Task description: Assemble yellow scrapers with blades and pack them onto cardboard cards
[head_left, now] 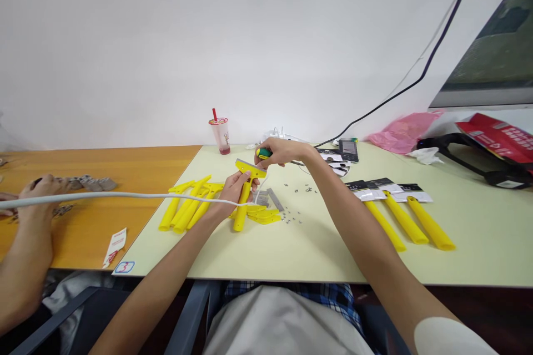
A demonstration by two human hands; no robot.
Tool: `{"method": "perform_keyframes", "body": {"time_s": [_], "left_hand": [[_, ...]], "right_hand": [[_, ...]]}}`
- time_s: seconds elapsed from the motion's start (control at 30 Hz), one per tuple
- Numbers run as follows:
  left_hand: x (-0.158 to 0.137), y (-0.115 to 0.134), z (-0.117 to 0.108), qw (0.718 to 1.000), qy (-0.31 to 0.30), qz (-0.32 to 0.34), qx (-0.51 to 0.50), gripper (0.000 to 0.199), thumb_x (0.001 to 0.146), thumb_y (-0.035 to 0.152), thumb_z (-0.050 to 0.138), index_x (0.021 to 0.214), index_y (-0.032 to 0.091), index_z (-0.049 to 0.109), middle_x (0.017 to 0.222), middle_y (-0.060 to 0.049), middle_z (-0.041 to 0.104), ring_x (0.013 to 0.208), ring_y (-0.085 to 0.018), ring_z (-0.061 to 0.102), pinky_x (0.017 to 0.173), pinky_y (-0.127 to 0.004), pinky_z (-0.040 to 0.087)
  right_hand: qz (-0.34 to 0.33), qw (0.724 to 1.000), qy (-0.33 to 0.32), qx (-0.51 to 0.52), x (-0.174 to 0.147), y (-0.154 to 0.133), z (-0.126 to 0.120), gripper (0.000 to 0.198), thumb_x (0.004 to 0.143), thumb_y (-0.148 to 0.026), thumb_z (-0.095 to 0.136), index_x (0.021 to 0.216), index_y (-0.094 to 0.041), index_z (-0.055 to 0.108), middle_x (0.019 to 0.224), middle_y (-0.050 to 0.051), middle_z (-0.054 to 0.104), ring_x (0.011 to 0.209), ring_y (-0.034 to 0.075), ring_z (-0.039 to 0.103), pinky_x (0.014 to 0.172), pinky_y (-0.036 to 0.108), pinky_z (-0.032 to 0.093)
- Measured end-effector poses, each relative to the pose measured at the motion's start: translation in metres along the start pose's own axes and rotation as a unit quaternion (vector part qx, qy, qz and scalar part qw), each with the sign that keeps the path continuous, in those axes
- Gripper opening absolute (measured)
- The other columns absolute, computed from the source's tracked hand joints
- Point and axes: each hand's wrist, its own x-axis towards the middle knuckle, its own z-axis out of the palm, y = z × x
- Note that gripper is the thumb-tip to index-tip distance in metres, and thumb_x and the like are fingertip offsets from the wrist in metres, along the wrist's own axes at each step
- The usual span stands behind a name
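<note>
My left hand (234, 187) is closed round the handle of a yellow scraper (245, 191), its wide head tilted up toward my right hand. In my right hand (280, 151) is a screwdriver (264, 153) with a green and yellow handle, held above the scraper's head; its tip is hidden. Under and beside the scraper lie yellow scraper head pieces (266, 215) and flat grey metal blades (273, 199). Small screws or nuts (291, 216) are scattered to their right. Several yellow scraper handles (183, 213) lie left of my left hand.
Three yellow scrapers with black-and-white cards (428, 224) lie at right. A drink cup (220, 136) stands near the wall. A white cable (125, 195) crosses the view in front of my left forearm. At far left, another person's hand (41, 191) is over small metal parts (94, 183).
</note>
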Motion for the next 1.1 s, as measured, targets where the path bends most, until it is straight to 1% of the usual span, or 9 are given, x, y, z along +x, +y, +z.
{"method": "perform_keyframes", "body": {"time_s": [0.1, 0.27, 0.5, 0.67, 0.83, 1.0, 1.1], "left_hand": [[-0.002, 0.001, 0.002, 1.0, -0.003, -0.001, 0.003, 0.046, 0.09, 0.06, 0.082, 0.094, 0.016, 0.069, 0.089, -0.008, 0.072, 0.059, -0.013, 0.061, 0.047, -0.024, 0.046], [-0.007, 0.006, 0.008, 1.0, -0.007, 0.016, 0.01, 0.047, 0.091, 0.061, 0.081, 0.093, 0.016, 0.069, 0.088, -0.007, 0.071, 0.061, -0.012, 0.061, 0.049, -0.024, 0.049], [-0.012, 0.01, 0.01, 0.999, -0.026, 0.024, 0.038, 0.049, 0.095, 0.063, 0.077, 0.094, 0.015, 0.069, 0.081, -0.005, 0.069, 0.055, -0.01, 0.058, 0.05, -0.024, 0.05], [-0.013, 0.008, 0.009, 0.998, -0.03, 0.028, 0.045, 0.048, 0.094, 0.063, 0.079, 0.096, 0.015, 0.069, 0.088, -0.006, 0.072, 0.061, -0.011, 0.063, 0.052, -0.023, 0.053], [-0.015, 0.01, 0.012, 0.998, -0.034, 0.018, 0.048, 0.048, 0.094, 0.063, 0.077, 0.096, 0.016, 0.069, 0.088, -0.006, 0.072, 0.059, -0.011, 0.062, 0.051, -0.024, 0.054], [-0.015, 0.012, 0.013, 0.998, -0.045, 0.011, 0.041, 0.047, 0.095, 0.062, 0.076, 0.096, 0.016, 0.068, 0.085, -0.005, 0.071, 0.054, -0.01, 0.061, 0.048, -0.024, 0.053], [-0.014, 0.011, 0.012, 0.999, -0.036, 0.014, 0.036, 0.046, 0.094, 0.061, 0.078, 0.097, 0.016, 0.068, 0.089, -0.006, 0.072, 0.059, -0.011, 0.064, 0.05, -0.024, 0.054]], "right_hand": [[-0.006, 1.0, 0.004, 0.0, 0.001, -0.003, 0.001, 0.022, 0.085, -0.032, 0.08, 0.101, -0.016, 0.076, 0.086, 0.004, 0.074, 0.071, 0.014, 0.061, 0.051, 0.023, 0.046], [-0.013, 1.0, 0.012, -0.003, 0.0, -0.005, 0.002, 0.018, 0.085, -0.028, 0.079, 0.098, -0.017, 0.077, 0.084, 0.003, 0.073, 0.068, 0.013, 0.059, 0.05, 0.023, 0.044], [-0.033, 0.999, 0.006, -0.009, -0.002, -0.005, 0.0, 0.017, 0.085, -0.029, 0.078, 0.097, -0.018, 0.077, 0.084, 0.002, 0.073, 0.07, 0.013, 0.06, 0.05, 0.022, 0.042], [-0.029, 0.999, -0.004, -0.019, -0.004, -0.005, 0.0, 0.016, 0.084, -0.028, 0.079, 0.096, -0.018, 0.076, 0.083, 0.002, 0.072, 0.071, 0.013, 0.06, 0.05, 0.022, 0.041], [-0.027, 0.999, -0.02, -0.016, -0.006, -0.009, -0.001, 0.018, 0.085, -0.03, 0.08, 0.097, -0.018, 0.074, 0.079, 0.002, 0.072, 0.072, 0.014, 0.063, 0.049, 0.022, 0.039], [-0.023, 0.999, -0.024, -0.042, -0.009, -0.011, -0.004, 0.013, 0.086, -0.027, 0.078, 0.094, -0.019, 0.071, 0.08, 0.002, 0.073, 0.073, 0.014, 0.064, 0.05, 0.021, 0.04], [-0.027, 0.998, -0.023, -0.049, -0.009, -0.011, -0.004, 0.012, 0.086, -0.027, 0.077, 0.094, -0.019, 0.071, 0.082, 0.002, 0.074, 0.073, 0.015, 0.064, 0.05, 0.021, 0.041]]}}
